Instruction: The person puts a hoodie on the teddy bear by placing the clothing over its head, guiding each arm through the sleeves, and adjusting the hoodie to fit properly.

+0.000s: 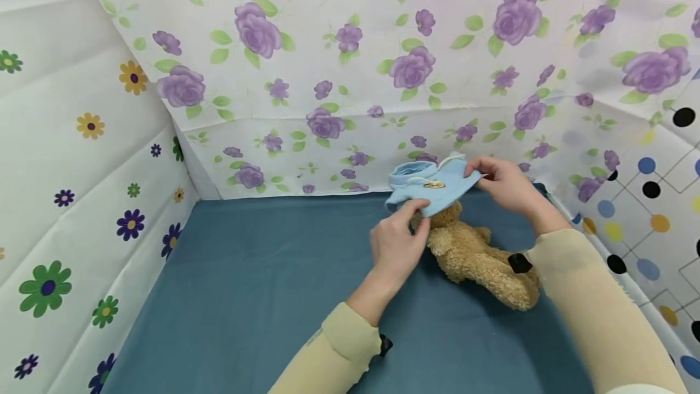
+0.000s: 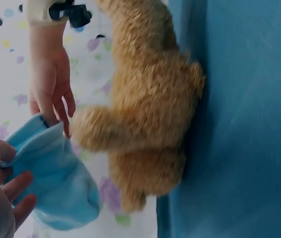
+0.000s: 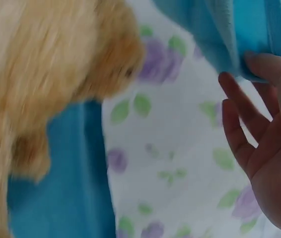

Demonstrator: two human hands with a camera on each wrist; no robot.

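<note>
A small light-blue doll's hoodie [image 1: 432, 186], with a pale cord and a tan patch on its front, is held up between both hands above the table. My left hand [image 1: 398, 241] pinches its lower edge between thumb and index finger. At the opposite corner my right hand [image 1: 505, 184] pinches the hem; in the right wrist view the thumb [image 3: 267, 67] presses the blue cloth while the other fingers stay spread. Beneath lies a tan plush teddy bear [image 1: 470, 254] on its side, its head partly hidden by the garment in the head view. Neither hand touches the bear.
A blue cloth [image 1: 262, 278] covers the table. White sheets with purple roses [image 1: 328, 78] stand behind it, a flower-patterned sheet [image 1: 82, 187] is on the left and a dotted one [image 1: 651, 211] on the right. The bear lies near the right side.
</note>
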